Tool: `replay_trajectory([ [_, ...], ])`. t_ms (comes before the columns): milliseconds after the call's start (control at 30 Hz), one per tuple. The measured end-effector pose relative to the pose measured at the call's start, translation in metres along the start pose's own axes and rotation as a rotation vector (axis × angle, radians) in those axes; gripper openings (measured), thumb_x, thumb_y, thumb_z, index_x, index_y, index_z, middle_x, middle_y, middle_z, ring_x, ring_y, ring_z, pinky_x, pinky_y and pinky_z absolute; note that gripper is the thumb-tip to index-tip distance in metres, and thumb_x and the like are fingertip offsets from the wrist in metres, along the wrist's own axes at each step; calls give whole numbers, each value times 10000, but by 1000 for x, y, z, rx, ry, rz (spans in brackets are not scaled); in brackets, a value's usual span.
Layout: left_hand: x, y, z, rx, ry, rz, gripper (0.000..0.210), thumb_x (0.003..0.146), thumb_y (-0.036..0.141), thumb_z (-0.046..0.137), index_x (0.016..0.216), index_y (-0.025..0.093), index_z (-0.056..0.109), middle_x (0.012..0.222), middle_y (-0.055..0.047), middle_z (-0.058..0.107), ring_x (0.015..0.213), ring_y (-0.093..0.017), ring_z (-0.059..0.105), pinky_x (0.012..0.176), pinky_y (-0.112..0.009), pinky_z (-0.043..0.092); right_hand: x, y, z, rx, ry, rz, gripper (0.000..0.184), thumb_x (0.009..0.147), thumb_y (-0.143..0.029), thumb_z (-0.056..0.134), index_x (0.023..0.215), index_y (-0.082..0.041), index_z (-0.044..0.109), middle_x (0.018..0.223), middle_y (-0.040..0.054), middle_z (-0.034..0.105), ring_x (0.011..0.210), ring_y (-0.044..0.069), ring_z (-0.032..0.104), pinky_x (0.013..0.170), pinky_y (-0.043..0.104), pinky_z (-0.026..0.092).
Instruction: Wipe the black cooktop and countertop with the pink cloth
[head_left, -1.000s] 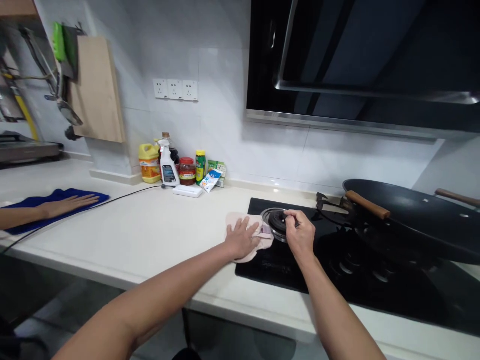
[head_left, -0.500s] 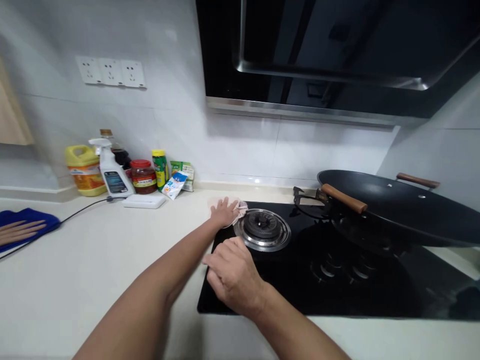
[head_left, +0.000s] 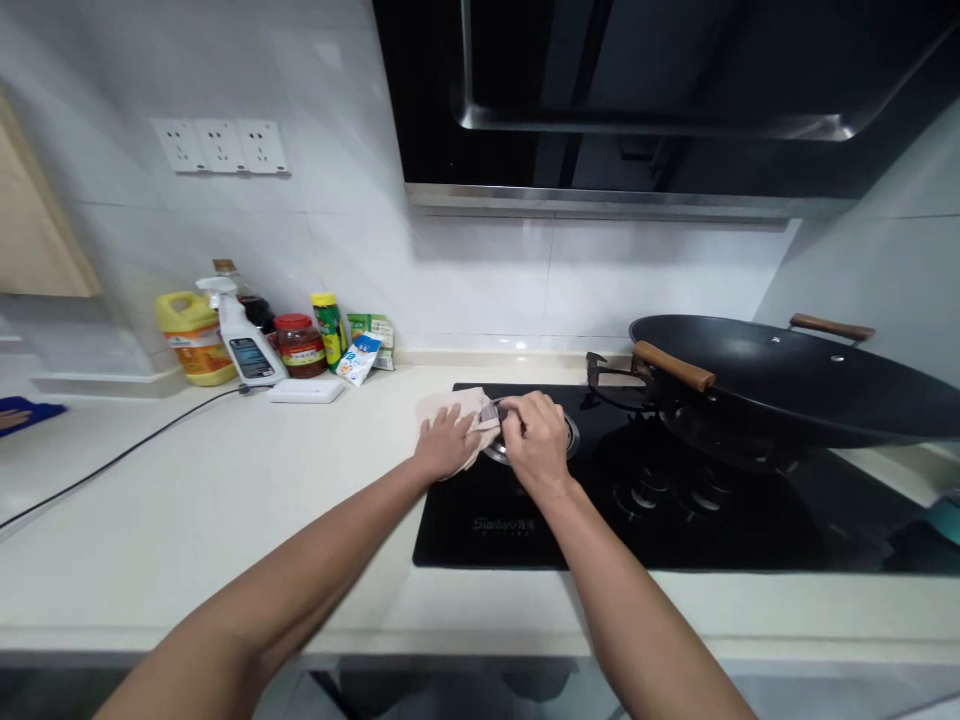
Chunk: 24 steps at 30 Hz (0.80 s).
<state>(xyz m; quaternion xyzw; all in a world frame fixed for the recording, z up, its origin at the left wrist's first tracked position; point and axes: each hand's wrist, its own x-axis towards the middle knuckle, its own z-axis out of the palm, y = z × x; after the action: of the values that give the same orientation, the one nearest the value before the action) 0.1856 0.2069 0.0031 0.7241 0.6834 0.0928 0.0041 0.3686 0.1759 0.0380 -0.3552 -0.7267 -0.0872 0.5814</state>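
Left hand (head_left: 446, 440) flat, palm down, fingers spread on a pale cloth (head_left: 469, 401). Cloth lies across the left edge of the stove (head_left: 510, 545), partly on the white table (head_left: 247, 520), its right end reaching the left side of the near-left burner (head_left: 573, 440). Right hand (head_left: 537, 435) bent over that burner, fingers curled down beside the cloth; we cannot tell if they grip a burner part or only rest there.

To wipe this edge well, we judge: spread the pressure across the whole palm, follow the seam between glass and table, and tuck the cloth's loose end under the fingers so it does not snag on the burner ring. Right hand best kept light, steadying without shifting the burner.

Wok (head_left: 757, 370) well apart to the right, its wooden handle (head_left: 673, 366) jutting toward the near side; we would stay clear of it on wide strokes.
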Motion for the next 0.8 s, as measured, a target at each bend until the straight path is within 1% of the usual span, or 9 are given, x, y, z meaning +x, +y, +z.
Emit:
replay_trajectory([
  [100, -52, 11, -3, 8, 16, 52, 598, 1023, 501, 353, 1568, 259, 402, 1689, -117, 276, 1556, -359, 214, 1198, -629, 222, -1, 6, 1, 3, -30, 100, 222, 918, -160, 475, 972, -217, 684, 941, 62, 669, 928, 211, 586, 872, 344, 404],
  [167, -83, 18, -5, 14, 33, 94, 565, 1019, 470, 389, 1544, 268, 441, 1674, -113, 317, 1551, -346, 236, 1201, -622, 226, -5, 3, 2, 74, -135, 116, 224, 929, -198, 483, 1036, -208, 679, 992, 68, 663, 946, 204, 592, 887, 333, 427],
  [267, -124, 27, -5, 12, 75, 184, 552, 1013, 414, 416, 1535, 238, 451, 1650, -135, 362, 1537, -343, 273, 1197, -631, 234, -15, -8, 4, 211, -458, 79, 277, 1004, -326, 448, 1132, -206, 662, 1048, 63, 663, 941, 187, 608, 875, 321, 460],
  [367, -154, 28, -8, -36, 99, 299, 543, 995, 388, 450, 1514, 230, 469, 1638, -144, 382, 1523, -326, 305, 1194, -633, 245, -22, -19, 3, 216, -794, 33, 430, 1066, -441, 317, 1023, -224, 685, 976, 45, 677, 892, 187, 615, 844, 332, 477],
  [433, -166, 24, -14, -102, 75, 355, 525, 961, 396, 513, 1468, 259, 518, 1617, -128, 418, 1508, -313, 336, 1203, -627, 233, -25, -25, -4, 208, -908, -32, 497, 1078, -452, 264, 931, -233, 686, 935, 39, 679, 874, 187, 608, 847, 335, 478],
  [533, -172, 11, -27, -344, 25, 439, 582, 835, 365, 653, 1400, 258, 565, 1534, -119, 520, 1434, -312, 438, 1203, -589, 266, -32, -36, -23, 211, -978, -130, 471, 1075, -470, 283, 972, -246, 684, 948, 30, 675, 904, 187, 594, 885, 334, 470],
  [600, -168, 0, -35, -647, -34, 461, 571, 805, 292, 639, 1368, 241, 563, 1424, -104, 617, 1321, -276, 554, 1139, -506, 393, -40, -46, -39, 135, -990, -103, 433, 1053, -531, 344, 1137, -254, 666, 1020, 43, 661, 960, 203, 586, 905, 351, 460],
  [700, -151, -14, -39, -1052, -58, 312, 447, 843, 236, 551, 1290, 216, 560, 1172, -84, 734, 1069, -209, 692, 933, -387, 538, -53, -58, -59, -62, -1007, -14, 480, 1005, -606, 422, 1287, -268, 613, 1156, 86, 618, 1044, 248, 583, 921, 396, 447],
  [800, -129, -21, -39, -1133, 44, 203, 328, 844, 268, 556, 1159, 183, 588, 1085, -94, 731, 1014, -202, 702, 913, -373, 546, -58, -52, -66, -299, -1011, 82, 465, 979, -601, 459, 1215, -248, 650, 1201, 123, 603, 1057, 295, 611, 898, 431, 459],
])
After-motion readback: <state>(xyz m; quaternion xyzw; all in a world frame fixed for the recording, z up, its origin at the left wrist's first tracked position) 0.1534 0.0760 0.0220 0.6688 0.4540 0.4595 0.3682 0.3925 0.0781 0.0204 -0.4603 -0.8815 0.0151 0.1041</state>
